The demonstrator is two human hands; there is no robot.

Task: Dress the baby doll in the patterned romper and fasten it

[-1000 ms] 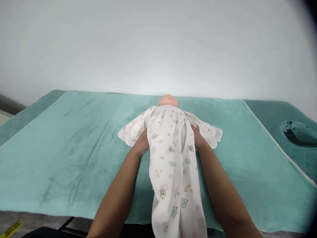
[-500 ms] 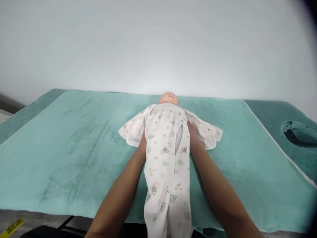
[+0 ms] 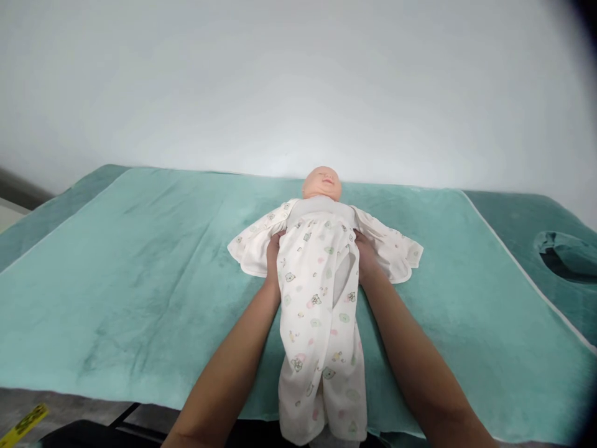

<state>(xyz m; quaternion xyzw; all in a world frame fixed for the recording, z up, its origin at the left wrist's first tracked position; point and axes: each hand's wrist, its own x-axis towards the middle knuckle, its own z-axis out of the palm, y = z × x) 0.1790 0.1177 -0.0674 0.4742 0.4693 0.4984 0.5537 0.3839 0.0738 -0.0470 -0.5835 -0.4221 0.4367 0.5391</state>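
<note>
Nearest: patterned trousers [image 3: 314,323], legs reaching past near edge of green-covered table [image 3: 140,280]. Farther, left hand [image 3: 273,254] and right hand [image 3: 366,254] at two sides of waist of lying doll [image 3: 323,184]; fingers mostly hidden, cannot tell how closed. Step in hand seems adjusting trousers at waist; next move calls for even hold on both sides. Beyond: open jacket [image 3: 389,242], spread to both sides.

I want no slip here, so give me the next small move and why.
Probably slide the doll slightly toward the wall: its trousers reach past the near edge of the green sheet in this view, and the left hand and right hand flank its waist.
</note>
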